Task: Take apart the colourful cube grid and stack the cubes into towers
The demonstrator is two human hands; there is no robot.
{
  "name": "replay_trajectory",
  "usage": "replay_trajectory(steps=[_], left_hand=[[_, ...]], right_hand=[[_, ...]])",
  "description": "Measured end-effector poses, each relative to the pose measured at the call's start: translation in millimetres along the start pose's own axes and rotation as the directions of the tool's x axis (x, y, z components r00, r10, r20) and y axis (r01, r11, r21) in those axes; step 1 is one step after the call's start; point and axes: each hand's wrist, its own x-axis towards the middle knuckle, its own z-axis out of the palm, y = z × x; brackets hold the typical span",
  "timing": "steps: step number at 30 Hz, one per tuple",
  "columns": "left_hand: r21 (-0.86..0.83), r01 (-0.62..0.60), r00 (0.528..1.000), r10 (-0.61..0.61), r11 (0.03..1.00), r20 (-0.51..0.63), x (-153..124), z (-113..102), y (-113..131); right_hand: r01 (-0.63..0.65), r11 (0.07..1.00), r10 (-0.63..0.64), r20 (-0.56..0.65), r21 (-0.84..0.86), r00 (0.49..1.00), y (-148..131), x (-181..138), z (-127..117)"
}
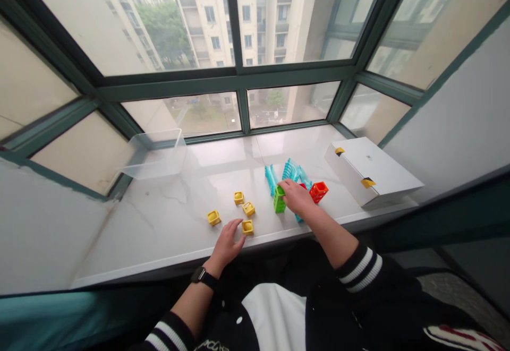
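The right hand [294, 197] holds the top of a tall green block [279, 202]. The open left hand [226, 246] lies just beside a yellow block [247, 227].

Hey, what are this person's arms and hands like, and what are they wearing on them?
Both the left hand and the right hand are bare. A black watch sits on the left wrist. The black sleeves have white-striped cuffs, seen on the left cuff and right cuff.
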Motion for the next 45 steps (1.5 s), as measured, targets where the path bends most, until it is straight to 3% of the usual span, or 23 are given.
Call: replay_trajectory(steps=[3, 6, 9, 12, 15, 19, 26, 32, 41, 45], left_hand=[[-0.001, -0.005, 0.994, 0.005, 1.000, -0.109, -1, -12, 14], [-0.013, -0.063, 0.979, 0.060, 0.998, -0.194, 14, -24, 39], [-0.016, -0.128, 0.973, 0.123, 0.992, -0.193, 35, -32, 53], [0.004, -0.070, 0.987, 0.070, 0.998, -0.144, 48, -34, 45], [0.055, 0.088, 0.989, -0.081, 0.995, -0.121, 50, -31, 23], [0.108, 0.293, 0.953, -0.281, 0.950, -0.112, 51, -31, 3], [0.256, 0.421, 0.898, -0.440, 0.870, 0.019, 73, -24, 1], [0.408, 0.411, 0.889, -0.458, 0.815, 0.021, 84, -15, 7], [0.326, 0.313, 0.942, -0.335, 0.892, 0.014, 62, -20, -4], [0.340, 0.311, 0.937, -0.346, 0.887, 0.044, 57, -21, -4]], right_hand=[[0.049, 0.990, -0.044, -0.037, 0.134, 0.998, -11, -6, -8], [0.177, 0.932, -0.147, -0.115, 0.317, 0.982, -30, -14, -13], [0.271, 0.820, -0.223, -0.154, 0.505, 0.963, -49, -17, -4], [0.236, 0.762, -0.187, -0.144, 0.603, 0.972, -57, -18, 18], [0.135, 0.777, -0.064, -0.137, 0.615, 0.989, -52, -19, 44], [0.039, 0.793, 0.063, -0.144, 0.608, 0.988, -42, -22, 71], [-0.042, 0.738, 0.155, -0.110, 0.673, 0.982, -33, -29, 96], [-0.077, 0.704, 0.186, -0.079, 0.707, 0.979, -28, -37, 103], [-0.091, 0.692, 0.194, -0.064, 0.716, 0.979, -28, -41, 112], [-0.085, 0.685, 0.197, -0.072, 0.724, 0.978, -28, -43, 120]])
